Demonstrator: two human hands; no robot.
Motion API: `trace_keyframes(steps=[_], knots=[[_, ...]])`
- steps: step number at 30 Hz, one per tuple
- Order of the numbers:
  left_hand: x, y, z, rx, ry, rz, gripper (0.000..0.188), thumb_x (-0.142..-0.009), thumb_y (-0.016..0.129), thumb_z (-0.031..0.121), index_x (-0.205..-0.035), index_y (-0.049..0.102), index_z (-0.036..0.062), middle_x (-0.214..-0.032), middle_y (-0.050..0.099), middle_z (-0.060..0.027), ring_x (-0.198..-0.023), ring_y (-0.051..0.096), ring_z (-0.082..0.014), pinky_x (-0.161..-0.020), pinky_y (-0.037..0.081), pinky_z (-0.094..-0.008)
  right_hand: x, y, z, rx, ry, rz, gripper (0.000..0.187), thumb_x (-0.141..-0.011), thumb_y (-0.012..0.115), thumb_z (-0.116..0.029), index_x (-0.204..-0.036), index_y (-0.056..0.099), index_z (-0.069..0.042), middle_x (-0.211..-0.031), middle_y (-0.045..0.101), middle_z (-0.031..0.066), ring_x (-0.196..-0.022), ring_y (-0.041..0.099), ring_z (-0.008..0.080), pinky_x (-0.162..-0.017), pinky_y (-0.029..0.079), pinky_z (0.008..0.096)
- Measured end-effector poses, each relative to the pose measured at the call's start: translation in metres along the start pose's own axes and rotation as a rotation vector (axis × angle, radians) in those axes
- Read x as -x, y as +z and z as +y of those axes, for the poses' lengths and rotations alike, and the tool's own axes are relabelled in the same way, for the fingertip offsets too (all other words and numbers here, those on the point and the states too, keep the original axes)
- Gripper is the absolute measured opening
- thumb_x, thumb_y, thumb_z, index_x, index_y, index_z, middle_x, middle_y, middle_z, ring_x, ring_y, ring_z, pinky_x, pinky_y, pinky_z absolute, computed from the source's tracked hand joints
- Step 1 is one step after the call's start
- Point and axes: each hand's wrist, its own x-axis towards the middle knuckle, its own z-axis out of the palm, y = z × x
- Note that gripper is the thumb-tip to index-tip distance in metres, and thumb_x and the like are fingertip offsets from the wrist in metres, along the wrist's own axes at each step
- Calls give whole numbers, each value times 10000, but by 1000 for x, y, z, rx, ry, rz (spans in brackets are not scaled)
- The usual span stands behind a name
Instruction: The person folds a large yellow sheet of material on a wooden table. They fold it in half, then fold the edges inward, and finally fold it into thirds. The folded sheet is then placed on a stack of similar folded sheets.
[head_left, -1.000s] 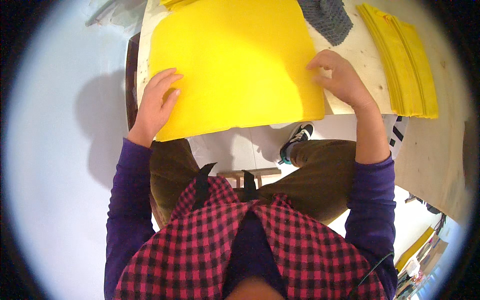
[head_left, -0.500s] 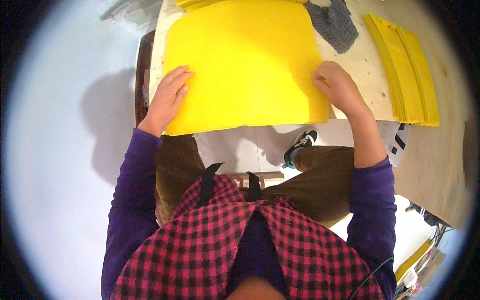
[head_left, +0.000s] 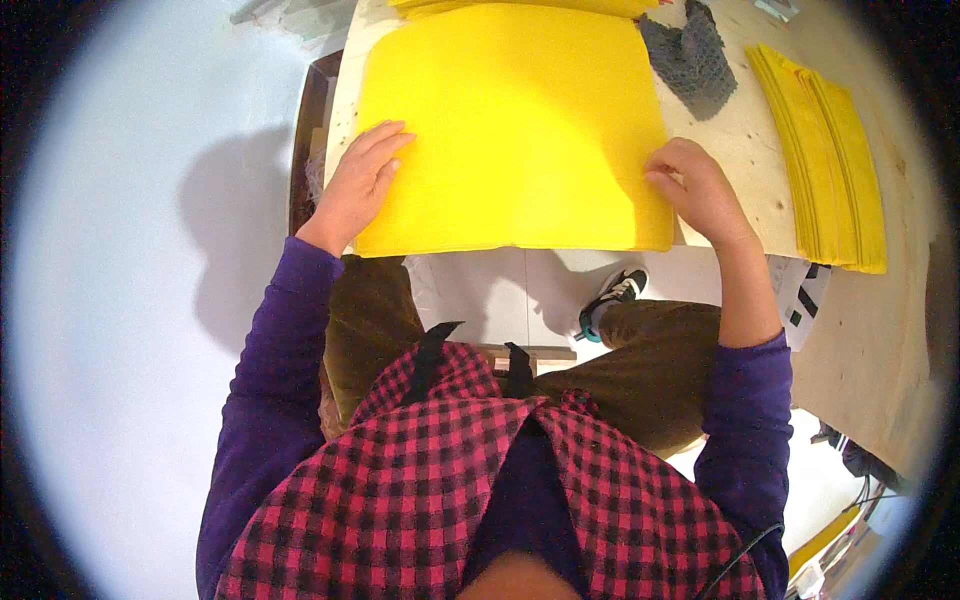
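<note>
A wide flat sheet of yellow fabric (head_left: 510,130) lies on the light wooden table in front of me, its near edge along the table's front. My left hand (head_left: 366,185) rests on its left side, fingers stretched out together over the fabric and the thumb a little apart. At the opposite side, my right hand (head_left: 702,190) has its fingers curled, with thumb and forefinger pinching at the fabric's right edge. Whether the sheet is one layer or several, I cannot tell.
Folded yellow fabric (head_left: 825,160) lies in a stack at the right of the wooden table (head_left: 740,150). A grey textured cloth (head_left: 695,65) sits beyond my right hand. More yellow fabric (head_left: 530,10) lies at the far edge. A white wall (head_left: 130,300) stands at left.
The whole view has shifted slightly, so the table and fabric appear farther right. Both hands keep nearly the same places on the yellow fabric.
</note>
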Motion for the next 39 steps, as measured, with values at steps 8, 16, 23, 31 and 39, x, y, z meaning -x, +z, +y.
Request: trace_keyframes(steps=[8,16,23,31,39], knots=[[7,-5,-17,196,-98,189,312,-938,456,41,-1230,566,46,-1317,532,-148,-1259,461,-301,-1097,321,-363,-4,12,15,-203,112,309,209,-873,606,-151,-1041,631,-29,-1055,630,112,-997,603,240,-880,464,337],[31,-20,-24,262,-94,245,303,-911,461,28,-1184,588,-2,-1240,595,-144,-1204,520,-281,-1044,371,-362,0,6,27,-180,137,258,229,-880,616,-134,-1086,627,-35,-1127,625,85,-1050,592,209,-920,450,327],[38,-11,-18,136,-20,126,327,-871,547,56,-1192,587,17,-1295,548,-155,-1238,476,-310,-1067,350,-385,3,10,28,-214,161,241,216,-879,615,-110,-1080,628,-32,-1129,625,80,-1052,589,205,-928,445,323],[41,-2,-16,40,15,54,386,-870,567,81,-1253,544,34,-1327,519,-154,-1278,429,-323,-1092,323,-397,7,15,31,-222,149,194,226,-874,618,-112,-1089,624,-42,-1163,613,94,-1080,580,229,-939,448,342],[35,-10,-22,995,-342,364,570,-1032,273,397,-1441,302,3,-1511,289,-158,-1409,250,-264,-1165,171,-376,4,23,7,-522,364,246,485,-985,497,-294,-1381,434,-23,-1392,461,172,-1305,425,252,-1095,309,351]])
